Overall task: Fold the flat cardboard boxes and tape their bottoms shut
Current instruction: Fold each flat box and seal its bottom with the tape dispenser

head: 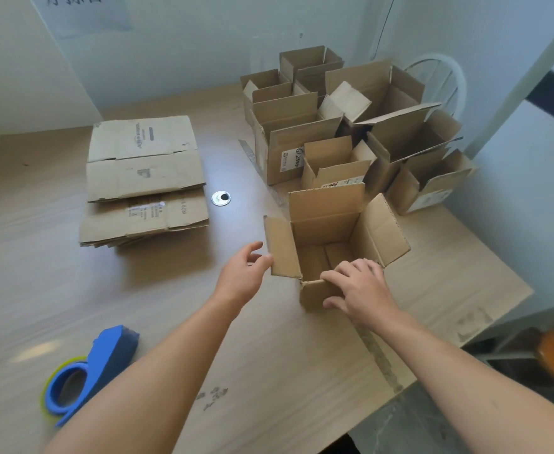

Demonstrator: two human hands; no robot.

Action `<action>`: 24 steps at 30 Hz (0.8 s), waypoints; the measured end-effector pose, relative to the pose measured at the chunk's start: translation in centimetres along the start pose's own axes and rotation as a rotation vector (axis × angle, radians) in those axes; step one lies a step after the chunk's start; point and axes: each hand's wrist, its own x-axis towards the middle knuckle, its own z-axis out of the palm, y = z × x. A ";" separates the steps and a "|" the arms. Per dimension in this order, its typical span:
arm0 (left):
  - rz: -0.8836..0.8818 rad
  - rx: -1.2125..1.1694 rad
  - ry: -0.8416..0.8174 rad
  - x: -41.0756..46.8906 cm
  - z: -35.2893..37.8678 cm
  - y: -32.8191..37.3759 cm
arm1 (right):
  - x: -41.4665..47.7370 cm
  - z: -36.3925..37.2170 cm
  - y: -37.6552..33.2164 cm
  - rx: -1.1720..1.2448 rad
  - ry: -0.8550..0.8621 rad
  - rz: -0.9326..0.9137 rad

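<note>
Near the right-centre of the wooden table [39,257], an open-topped box [324,224] is standing upright with its four top flaps spread outward. The right hand [364,290] is gripping the box's near flap, fingers curling over the flap's edge and thumb pressing against its outer face. The left hand [242,276] is hovering with fingers relaxed and holding nothing, its thumb tip lying at the edge of the left flap; whether they are touching cannot be told. To the far left, a stack of flat cardboard boxes [144,178] is lying on the table. To the far right, a cluster of assembled boxes [301,126] is standing open-topped. At the near left, a blue tape dispenser [105,358] is resting beside the left forearm.
</note>
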 end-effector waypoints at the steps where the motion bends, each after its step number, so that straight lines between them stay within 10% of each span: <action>1: 0.042 0.001 0.001 0.3 0.8 1.0 | 0.5 -0.3 1.3 0.003 -0.023 0.000; 24: -0.003 0.295 0.149 5.0 7.4 7.7 | 11.6 -5.3 16.5 -0.128 -0.261 -0.121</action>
